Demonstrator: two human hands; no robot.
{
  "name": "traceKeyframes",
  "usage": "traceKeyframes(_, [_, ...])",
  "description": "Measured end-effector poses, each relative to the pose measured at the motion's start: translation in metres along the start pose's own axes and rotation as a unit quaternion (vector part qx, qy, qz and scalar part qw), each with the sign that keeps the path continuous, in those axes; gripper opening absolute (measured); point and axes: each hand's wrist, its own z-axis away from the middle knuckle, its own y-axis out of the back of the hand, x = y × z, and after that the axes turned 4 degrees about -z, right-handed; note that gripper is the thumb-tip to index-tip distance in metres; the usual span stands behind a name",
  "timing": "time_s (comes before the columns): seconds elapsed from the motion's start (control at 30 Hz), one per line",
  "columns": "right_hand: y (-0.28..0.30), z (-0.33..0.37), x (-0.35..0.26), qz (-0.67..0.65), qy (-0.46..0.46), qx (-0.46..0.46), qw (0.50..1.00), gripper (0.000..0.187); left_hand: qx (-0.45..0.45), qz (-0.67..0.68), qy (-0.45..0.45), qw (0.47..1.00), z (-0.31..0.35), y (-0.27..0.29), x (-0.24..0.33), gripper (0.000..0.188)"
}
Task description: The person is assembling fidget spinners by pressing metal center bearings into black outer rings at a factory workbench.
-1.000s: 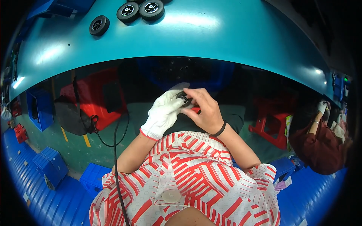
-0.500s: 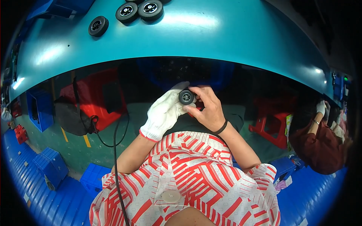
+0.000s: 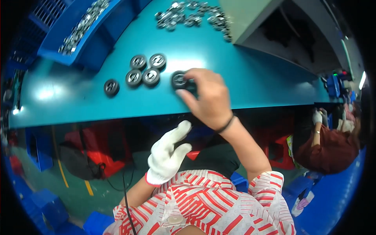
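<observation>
Nearest the body, in front of the teal table (image 3: 254, 78) and below its near edge, the gloved left hand (image 3: 167, 159) is empty, thumb apart from fingers that lie close together; beyond it, above the near part of the table, the bare right hand (image 3: 210, 96) has thumb and forefinger on opposite sides of a black wheel (image 3: 178, 80), seemingly pinching it, though blur softens the grip and I cannot tell whether the wheel touches the tabletop; half a second ago both hands had this wheel in front of the table – now the right alone has it over the surface, so the two-handed handling of it seems finished and the left is free; left of it on the table lie a lone wheel (image 3: 111, 87) and, between the two, a cluster of four wheels (image 3: 151, 76); farther back, at the table's left, stands a blue tray (image 3: 94, 53) with shiny parts inside – and loose silvery parts (image 3: 172, 17) are strewn at the table's far side.
</observation>
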Motion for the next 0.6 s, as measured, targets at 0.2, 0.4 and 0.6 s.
traceKeyframes(0.2, [-0.001, -0.01, 0.012, -0.099, 0.007, -0.032, 0.995, 0.029, 0.032, -0.017, -0.011, 0.999, -0.012, 0.006, 0.006, 0.046])
traceKeyframes(0.4, [0.078, -0.017, 0.113, -0.003, -0.196, 0.154, 0.968, 0.025, 0.033, 0.001, 0.053, 0.998, 0.007, 0.007, -0.016, 0.041])
traceKeyframes(0.6, [0.104, -0.055, 0.255, 0.361, -0.145, 0.074, 0.918, 0.026, -0.022, -0.002, 0.065, 0.998, -0.006, -0.014, -0.008, 0.041])
